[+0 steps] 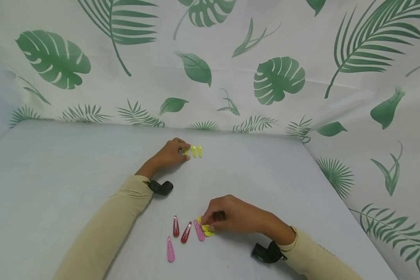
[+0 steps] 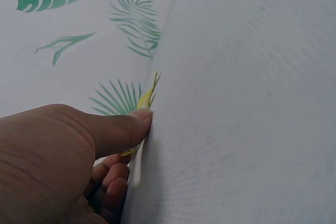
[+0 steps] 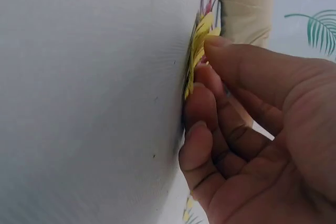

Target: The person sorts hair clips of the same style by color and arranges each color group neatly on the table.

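At the far part of the table, my left hand [image 1: 171, 153] holds a yellow snap hair clip [image 1: 186, 151] between thumb and fingers. Two more yellow clips [image 1: 197, 151] lie just right of it, side by side. Nearer, my right hand [image 1: 231, 216] has its thumb and fingertips on a small pile of yellow hair clips [image 1: 208, 231] and pinches one, its outline partly covered by the fingers. A pink clip [image 1: 199, 231] lies against this pile. Left of it are two dark red clips [image 1: 186, 233], with another pink clip [image 1: 170, 249] closer to me.
A white-covered table [image 1: 248, 167] lies under both hands. Behind it and along the right side hangs a white sheet [image 1: 231, 77] printed with green leaves. Black wrist cameras [image 1: 267, 252] sit under both cuffs.
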`<state>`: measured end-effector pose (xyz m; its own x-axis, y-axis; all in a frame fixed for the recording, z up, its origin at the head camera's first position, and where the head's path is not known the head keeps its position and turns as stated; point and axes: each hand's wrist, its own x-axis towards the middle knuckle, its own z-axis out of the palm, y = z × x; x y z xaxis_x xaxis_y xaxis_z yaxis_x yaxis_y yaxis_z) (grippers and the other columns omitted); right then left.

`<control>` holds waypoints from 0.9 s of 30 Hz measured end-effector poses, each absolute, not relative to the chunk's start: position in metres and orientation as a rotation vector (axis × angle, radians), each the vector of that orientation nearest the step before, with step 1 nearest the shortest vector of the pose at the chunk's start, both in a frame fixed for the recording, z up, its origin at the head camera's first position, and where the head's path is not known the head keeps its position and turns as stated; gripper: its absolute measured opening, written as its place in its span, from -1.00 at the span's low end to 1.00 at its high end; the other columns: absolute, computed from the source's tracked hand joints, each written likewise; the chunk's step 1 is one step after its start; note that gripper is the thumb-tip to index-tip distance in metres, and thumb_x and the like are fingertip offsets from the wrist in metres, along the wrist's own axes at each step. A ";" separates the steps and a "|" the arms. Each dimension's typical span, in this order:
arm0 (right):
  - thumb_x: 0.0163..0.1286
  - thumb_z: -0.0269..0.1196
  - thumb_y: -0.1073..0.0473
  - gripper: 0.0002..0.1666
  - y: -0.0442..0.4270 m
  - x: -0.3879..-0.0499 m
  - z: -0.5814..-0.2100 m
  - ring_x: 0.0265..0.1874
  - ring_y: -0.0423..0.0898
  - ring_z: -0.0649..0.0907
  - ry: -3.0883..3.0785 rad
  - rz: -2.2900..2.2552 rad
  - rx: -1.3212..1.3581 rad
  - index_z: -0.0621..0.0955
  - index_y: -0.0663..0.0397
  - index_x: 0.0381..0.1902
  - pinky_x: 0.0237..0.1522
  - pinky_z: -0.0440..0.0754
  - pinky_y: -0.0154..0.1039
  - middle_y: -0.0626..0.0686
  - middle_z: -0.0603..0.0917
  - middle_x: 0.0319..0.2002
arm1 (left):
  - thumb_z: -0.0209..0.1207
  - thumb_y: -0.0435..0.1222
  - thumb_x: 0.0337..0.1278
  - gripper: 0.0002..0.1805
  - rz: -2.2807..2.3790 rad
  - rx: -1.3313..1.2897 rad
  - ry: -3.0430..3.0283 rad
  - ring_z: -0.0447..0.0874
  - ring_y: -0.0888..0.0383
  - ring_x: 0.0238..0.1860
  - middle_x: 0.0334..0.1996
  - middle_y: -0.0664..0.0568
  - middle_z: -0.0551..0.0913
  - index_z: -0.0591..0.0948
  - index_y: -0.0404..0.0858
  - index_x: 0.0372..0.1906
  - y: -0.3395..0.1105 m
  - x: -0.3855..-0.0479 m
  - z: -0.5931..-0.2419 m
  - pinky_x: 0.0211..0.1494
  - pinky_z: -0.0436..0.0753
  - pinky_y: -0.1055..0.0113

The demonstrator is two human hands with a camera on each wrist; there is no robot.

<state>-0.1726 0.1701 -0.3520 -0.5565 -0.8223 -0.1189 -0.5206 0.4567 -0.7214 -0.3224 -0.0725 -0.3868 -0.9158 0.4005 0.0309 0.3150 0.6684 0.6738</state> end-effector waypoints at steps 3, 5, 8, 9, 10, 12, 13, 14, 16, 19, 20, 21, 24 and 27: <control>0.24 0.37 0.34 -0.79 0.169 -0.172 -0.353 -0.37 -0.32 0.54 2.275 -0.873 -1.110 0.72 -0.02 -0.20 -0.32 0.57 -0.38 -0.25 0.59 -0.37 | 0.22 -0.28 0.28 -0.45 1.077 0.601 2.766 0.32 -0.13 0.28 0.25 -0.23 0.36 0.44 -0.34 0.33 -0.073 -0.321 -0.387 0.30 0.34 0.05; 0.23 0.38 0.34 -0.80 0.168 -0.171 -0.354 -0.37 -0.32 0.53 2.287 -0.863 -1.100 0.71 -0.03 -0.21 -0.32 0.57 -0.38 -0.25 0.58 -0.38 | 0.22 -0.28 0.28 -0.45 1.074 0.604 2.770 0.32 -0.13 0.28 0.25 -0.24 0.36 0.44 -0.35 0.33 -0.073 -0.321 -0.387 0.30 0.34 0.05; 0.23 0.39 0.33 -0.80 0.167 -0.170 -0.355 -0.37 -0.32 0.53 2.296 -0.851 -1.089 0.70 -0.05 -0.23 -0.31 0.57 -0.38 -0.25 0.57 -0.39 | 0.22 -0.28 0.29 -0.45 1.074 0.594 2.770 0.32 -0.13 0.28 0.25 -0.24 0.36 0.44 -0.35 0.33 -0.073 -0.321 -0.387 0.30 0.34 0.05; 0.23 0.39 0.33 -0.80 0.166 -0.170 -0.355 -0.37 -0.32 0.53 2.298 -0.846 -1.087 0.69 -0.06 -0.24 -0.32 0.57 -0.38 -0.25 0.57 -0.39 | 0.22 -0.28 0.29 -0.46 1.075 0.588 2.768 0.32 -0.13 0.28 0.25 -0.23 0.36 0.44 -0.34 0.33 -0.073 -0.321 -0.386 0.30 0.34 0.05; 0.23 0.39 0.33 -0.81 0.166 -0.169 -0.355 -0.37 -0.32 0.53 2.300 -0.841 -1.086 0.69 -0.07 -0.25 -0.32 0.57 -0.38 -0.25 0.57 -0.39 | 0.22 -0.28 0.29 -0.46 1.076 0.583 2.767 0.31 -0.12 0.28 0.25 -0.23 0.36 0.44 -0.34 0.33 -0.073 -0.320 -0.386 0.30 0.34 0.05; 0.23 0.38 0.33 -0.81 0.166 -0.169 -0.356 -0.39 -0.33 0.52 2.301 -0.830 -1.090 0.69 -0.07 -0.27 -0.33 0.56 -0.39 -0.25 0.58 -0.40 | 0.22 -0.28 0.29 -0.46 1.079 0.575 2.763 0.31 -0.12 0.28 0.25 -0.22 0.36 0.44 -0.33 0.33 -0.074 -0.320 -0.387 0.30 0.34 0.05; 0.24 0.38 0.34 -0.82 0.166 -0.169 -0.356 -0.40 -0.33 0.52 2.303 -0.822 -1.093 0.69 -0.07 -0.27 -0.34 0.56 -0.39 -0.26 0.58 -0.41 | 0.22 -0.27 0.29 -0.46 1.080 0.571 2.761 0.31 -0.12 0.29 0.25 -0.22 0.36 0.44 -0.33 0.33 -0.074 -0.320 -0.387 0.31 0.34 0.05; 0.24 0.37 0.34 -0.82 0.166 -0.169 -0.357 -0.40 -0.34 0.52 2.304 -0.816 -1.097 0.69 -0.06 -0.28 -0.34 0.56 -0.40 -0.26 0.58 -0.42 | 0.22 -0.28 0.29 -0.46 1.081 0.570 2.760 0.31 -0.12 0.29 0.25 -0.22 0.35 0.44 -0.33 0.33 -0.074 -0.320 -0.387 0.31 0.33 0.05; 0.25 0.37 0.35 -0.82 0.166 -0.169 -0.357 -0.41 -0.35 0.51 2.304 -0.803 -1.110 0.69 -0.05 -0.28 -0.34 0.56 -0.40 -0.27 0.57 -0.43 | 0.21 -0.27 0.29 -0.46 1.082 0.569 2.760 0.30 -0.12 0.29 0.26 -0.22 0.35 0.44 -0.33 0.33 -0.074 -0.320 -0.387 0.31 0.33 0.05; 0.26 0.35 0.36 -0.83 0.166 -0.169 -0.358 -0.39 -0.35 0.51 2.302 -0.793 -1.118 0.69 -0.04 -0.28 -0.31 0.56 -0.41 -0.27 0.57 -0.40 | 0.21 -0.27 0.30 -0.45 1.085 0.568 2.755 0.29 -0.11 0.30 0.26 -0.21 0.35 0.44 -0.32 0.34 -0.074 -0.320 -0.386 0.31 0.32 0.05; 0.27 0.34 0.37 -0.83 0.167 -0.169 -0.357 -0.38 -0.34 0.52 2.298 -0.798 -1.116 0.68 -0.03 -0.28 -0.30 0.57 -0.40 -0.27 0.58 -0.38 | 0.21 -0.26 0.30 -0.45 1.086 0.574 2.753 0.29 -0.12 0.30 0.26 -0.22 0.34 0.43 -0.33 0.34 -0.074 -0.320 -0.386 0.32 0.32 0.05; 0.28 0.33 0.37 -0.83 0.167 -0.170 -0.357 -0.37 -0.34 0.52 2.295 -0.803 -1.114 0.68 -0.03 -0.28 -0.29 0.57 -0.40 -0.27 0.59 -0.37 | 0.21 -0.26 0.30 -0.45 1.084 0.581 2.753 0.29 -0.12 0.30 0.27 -0.23 0.34 0.43 -0.33 0.34 -0.073 -0.320 -0.386 0.32 0.31 0.04; 0.32 0.30 0.36 -0.82 0.168 -0.171 -0.356 -0.38 -0.33 0.53 2.278 -0.826 -1.096 0.66 -0.06 -0.27 -0.28 0.58 -0.39 -0.26 0.61 -0.36 | 0.21 -0.25 0.30 -0.44 1.075 0.585 2.755 0.28 -0.12 0.31 0.27 -0.22 0.34 0.43 -0.33 0.35 -0.073 -0.321 -0.385 0.33 0.31 0.04; 0.34 0.28 0.34 -0.82 0.168 -0.173 -0.354 -0.40 -0.32 0.53 2.263 -0.852 -1.080 0.65 -0.09 -0.26 -0.31 0.59 -0.38 -0.25 0.63 -0.39 | 0.21 -0.25 0.30 -0.45 1.067 0.592 2.762 0.29 -0.12 0.30 0.26 -0.22 0.34 0.43 -0.32 0.34 -0.072 -0.322 -0.387 0.32 0.32 0.04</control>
<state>-0.1726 0.1685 -0.3537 -0.5678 -0.8078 -0.1582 -0.5030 0.4926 -0.7101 -0.3222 -0.0717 -0.3868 -0.9161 0.4000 0.0266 0.3141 0.6749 0.6677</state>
